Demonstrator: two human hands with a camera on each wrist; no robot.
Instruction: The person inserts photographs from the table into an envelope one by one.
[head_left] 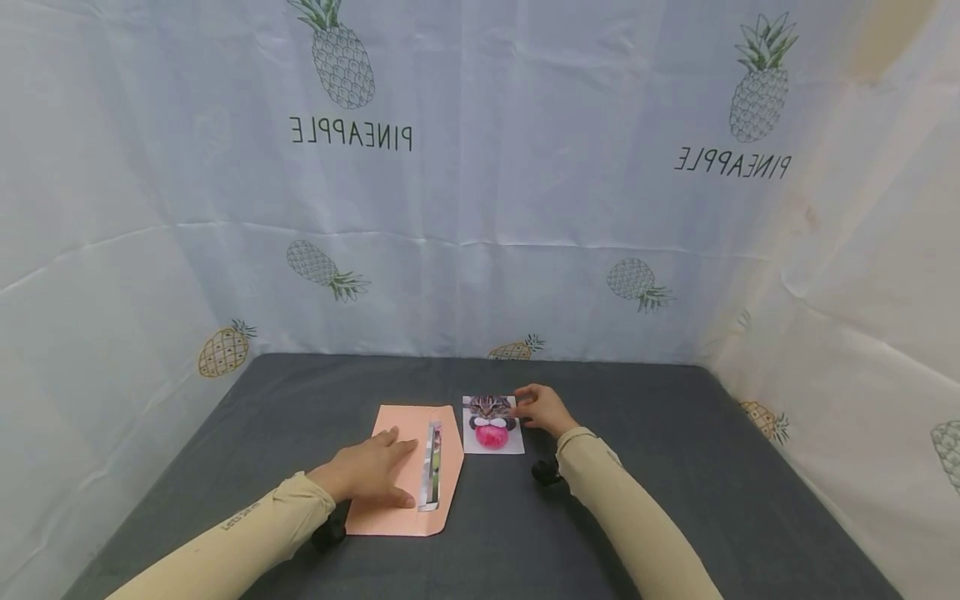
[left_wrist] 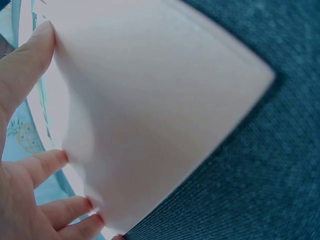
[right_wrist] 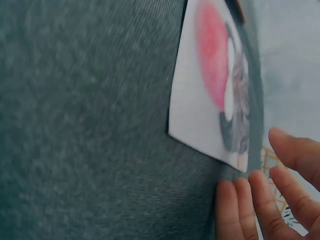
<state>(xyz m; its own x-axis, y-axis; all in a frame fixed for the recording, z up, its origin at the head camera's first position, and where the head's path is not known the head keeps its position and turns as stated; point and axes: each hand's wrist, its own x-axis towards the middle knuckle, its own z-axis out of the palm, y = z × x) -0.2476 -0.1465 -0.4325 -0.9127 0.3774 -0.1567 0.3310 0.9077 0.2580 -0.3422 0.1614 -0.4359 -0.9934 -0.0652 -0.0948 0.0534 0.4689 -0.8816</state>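
A peach-coloured envelope lies on the dark cloth, its pointed flap to the right. Printed photos show in its opening. My left hand rests on the envelope's left part with the fingers spread; the left wrist view shows the fingertips touching the pale paper. Right of the flap lies a square white photo card with a cat's face and a round pink shape. At its upper right edge is my right hand, fingers slightly bent. In the right wrist view its fingers appear beside the card, not around it.
A dark grey cloth covers the table. White curtains with pineapple prints hang behind it and along both sides. Small black wrist devices sit under both forearms, close to the table.
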